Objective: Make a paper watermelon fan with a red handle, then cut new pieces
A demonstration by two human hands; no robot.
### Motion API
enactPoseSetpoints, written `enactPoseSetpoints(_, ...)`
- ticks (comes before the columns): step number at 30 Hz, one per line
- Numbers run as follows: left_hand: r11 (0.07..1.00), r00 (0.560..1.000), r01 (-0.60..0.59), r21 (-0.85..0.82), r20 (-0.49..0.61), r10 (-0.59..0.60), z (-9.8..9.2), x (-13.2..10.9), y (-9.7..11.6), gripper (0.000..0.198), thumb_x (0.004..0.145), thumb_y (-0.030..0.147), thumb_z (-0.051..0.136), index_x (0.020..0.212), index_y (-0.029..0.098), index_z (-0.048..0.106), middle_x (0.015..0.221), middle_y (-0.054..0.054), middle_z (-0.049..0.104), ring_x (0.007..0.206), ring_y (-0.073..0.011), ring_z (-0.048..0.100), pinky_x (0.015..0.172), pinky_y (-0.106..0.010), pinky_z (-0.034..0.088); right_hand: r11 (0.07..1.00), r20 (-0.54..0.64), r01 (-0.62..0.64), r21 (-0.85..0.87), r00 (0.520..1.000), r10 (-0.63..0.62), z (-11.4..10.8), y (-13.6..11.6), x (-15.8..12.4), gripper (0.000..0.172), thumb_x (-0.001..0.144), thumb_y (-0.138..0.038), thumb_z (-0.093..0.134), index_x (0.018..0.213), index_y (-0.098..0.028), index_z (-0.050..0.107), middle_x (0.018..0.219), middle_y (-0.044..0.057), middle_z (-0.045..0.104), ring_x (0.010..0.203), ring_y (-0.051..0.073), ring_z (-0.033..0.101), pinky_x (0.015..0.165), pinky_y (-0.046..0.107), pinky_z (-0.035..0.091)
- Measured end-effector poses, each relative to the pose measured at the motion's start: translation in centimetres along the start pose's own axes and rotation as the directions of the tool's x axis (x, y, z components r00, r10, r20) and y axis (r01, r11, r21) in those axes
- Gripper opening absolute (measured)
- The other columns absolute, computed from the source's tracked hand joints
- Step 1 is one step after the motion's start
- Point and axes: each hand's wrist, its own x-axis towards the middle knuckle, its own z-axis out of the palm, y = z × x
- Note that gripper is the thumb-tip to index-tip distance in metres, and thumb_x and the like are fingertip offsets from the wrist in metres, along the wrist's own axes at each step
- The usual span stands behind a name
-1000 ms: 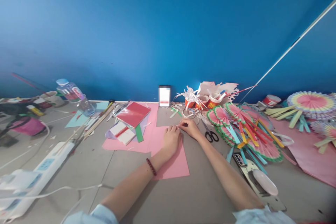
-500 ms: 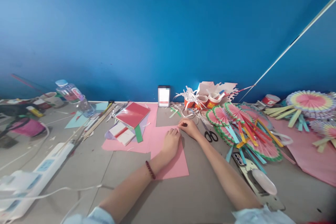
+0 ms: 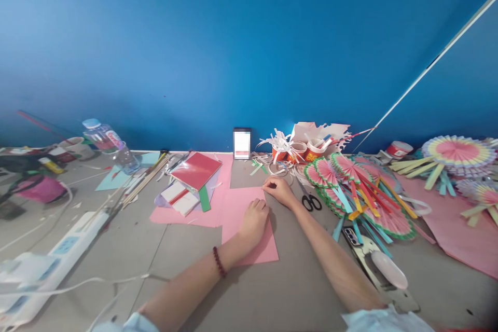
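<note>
A folded-looking sheet of pink paper point(image 3: 233, 207) lies on the table in front of me. My left hand point(image 3: 253, 222) rests on its right part, fingers curled together and pressed along the right edge. A dark red bead bracelet point(image 3: 219, 262) is round that wrist. At the sheet's far right corner is my right hand point(image 3: 277, 190), thumb and forefinger pinched together at the paper. Black-handled scissors point(image 3: 312, 202) lie just right of the right hand.
Left are a larger pink sheet point(image 3: 187, 220) under a red packet point(image 3: 196, 170), thin sticks point(image 3: 143, 181), a bottle point(image 3: 111, 142) and a power strip point(image 3: 58, 264). Right are pleated paper fans point(image 3: 354, 171) and a phone point(image 3: 365, 254). Red paper cups point(image 3: 298, 151) stand at the back.
My left hand has slid a little towards me along the pink paper's right edge. The right hand stays at the far corner.
</note>
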Motion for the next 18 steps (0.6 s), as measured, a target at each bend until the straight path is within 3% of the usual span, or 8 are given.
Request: enactPoseSetpoints(18, 0.996, 0.984, -0.010, 0.094, 0.178, -0.007, -0.5, -1.0, 2.1, 0.019, 0.078, 0.003, 0.049, 0.074, 0.016, 0.062, 0.078, -0.007, 0.058, 0.079, -0.0214, 0.055, 0.069, -0.033, 0.044, 0.999, 0.006, 0.035, 0.023, 0.999, -0.035, -0.1, 0.3, -0.1, 0.016, 0.075, -0.025, 0.061, 0.060, -0.019, 0.061, 0.071, 0.002, 0.064, 0.070, 0.016, 0.057, 0.068, 0.027, 0.044)
